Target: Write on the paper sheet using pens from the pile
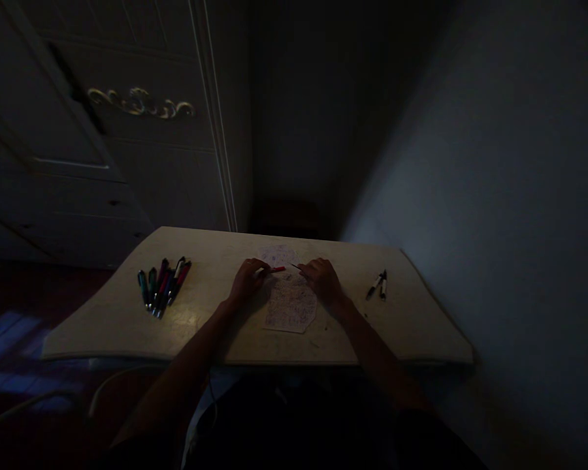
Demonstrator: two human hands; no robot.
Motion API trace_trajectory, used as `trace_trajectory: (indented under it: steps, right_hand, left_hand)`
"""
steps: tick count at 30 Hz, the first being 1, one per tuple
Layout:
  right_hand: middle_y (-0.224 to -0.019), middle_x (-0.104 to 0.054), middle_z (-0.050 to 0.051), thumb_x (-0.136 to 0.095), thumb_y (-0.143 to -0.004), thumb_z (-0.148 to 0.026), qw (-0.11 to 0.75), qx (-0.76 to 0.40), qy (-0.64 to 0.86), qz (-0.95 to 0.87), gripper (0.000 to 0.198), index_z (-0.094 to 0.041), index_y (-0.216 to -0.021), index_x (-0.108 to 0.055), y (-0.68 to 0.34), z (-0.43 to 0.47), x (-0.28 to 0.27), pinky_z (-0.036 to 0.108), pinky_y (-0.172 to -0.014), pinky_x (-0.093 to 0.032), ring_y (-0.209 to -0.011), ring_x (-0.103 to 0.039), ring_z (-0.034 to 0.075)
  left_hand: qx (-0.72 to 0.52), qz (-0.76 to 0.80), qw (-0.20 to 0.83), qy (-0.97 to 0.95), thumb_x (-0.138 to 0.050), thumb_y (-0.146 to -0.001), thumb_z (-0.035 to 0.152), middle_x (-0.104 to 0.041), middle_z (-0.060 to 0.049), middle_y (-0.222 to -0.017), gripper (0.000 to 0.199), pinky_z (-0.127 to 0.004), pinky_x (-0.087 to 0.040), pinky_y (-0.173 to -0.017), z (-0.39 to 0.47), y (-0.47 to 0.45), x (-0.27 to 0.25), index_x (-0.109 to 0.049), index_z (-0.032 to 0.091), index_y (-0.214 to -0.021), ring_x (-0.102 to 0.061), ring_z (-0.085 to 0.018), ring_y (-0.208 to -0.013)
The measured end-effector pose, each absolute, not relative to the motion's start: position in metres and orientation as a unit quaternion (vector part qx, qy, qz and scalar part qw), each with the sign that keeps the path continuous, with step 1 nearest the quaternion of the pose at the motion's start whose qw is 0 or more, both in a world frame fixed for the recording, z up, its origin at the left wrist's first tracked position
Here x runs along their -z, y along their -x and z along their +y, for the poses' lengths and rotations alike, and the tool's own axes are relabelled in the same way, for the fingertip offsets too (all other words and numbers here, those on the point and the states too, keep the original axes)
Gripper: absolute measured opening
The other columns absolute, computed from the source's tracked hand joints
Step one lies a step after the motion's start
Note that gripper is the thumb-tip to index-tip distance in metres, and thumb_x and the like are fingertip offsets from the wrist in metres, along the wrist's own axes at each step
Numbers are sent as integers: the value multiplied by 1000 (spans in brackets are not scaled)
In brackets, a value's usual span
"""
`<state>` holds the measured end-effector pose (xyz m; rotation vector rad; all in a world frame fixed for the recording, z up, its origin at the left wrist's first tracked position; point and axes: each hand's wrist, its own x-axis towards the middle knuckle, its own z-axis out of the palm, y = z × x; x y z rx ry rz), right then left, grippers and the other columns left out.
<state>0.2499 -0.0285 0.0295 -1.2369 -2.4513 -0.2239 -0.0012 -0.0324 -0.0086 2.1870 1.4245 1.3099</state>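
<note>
My left hand (247,279) is closed on a red pen barrel (278,269), whose end sticks out to the right from the fingertips. Facing it, my right hand (322,281) pinches a thin dark pen part (295,266) with its narrow tip towards the barrel. A small gap separates the two pieces. It is too dim to make out whether the thin part is a refill or a pen tip. Below the hands lies a scribbled sheet of paper (289,310), and a second scribbled paper (277,253) lies just beyond them.
A pile of several coloured pens (164,284) rests on the left of the pale table (220,339). Two black-and-white pens (383,287) lie at the right. A cabinet (171,170) stands behind on the left; a wall (509,215) rises along the right. The room is dim.
</note>
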Motion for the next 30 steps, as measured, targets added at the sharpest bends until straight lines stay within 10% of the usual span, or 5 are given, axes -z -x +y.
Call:
trace_trajectory:
  steps: [30]
  right_hand:
    - [-89, -63, 7, -60, -93, -19, 222, 127, 438, -862, 14, -21, -94, -73, -241, -35, -8, 32, -79, -34, -87, -48, 20]
  left_hand:
    - [-445, 441, 126, -769, -60, -87, 23, -69, -7, -86, 12, -37, -52, -80, -39, -7, 3, -71, 21, -88, -61, -20, -85]
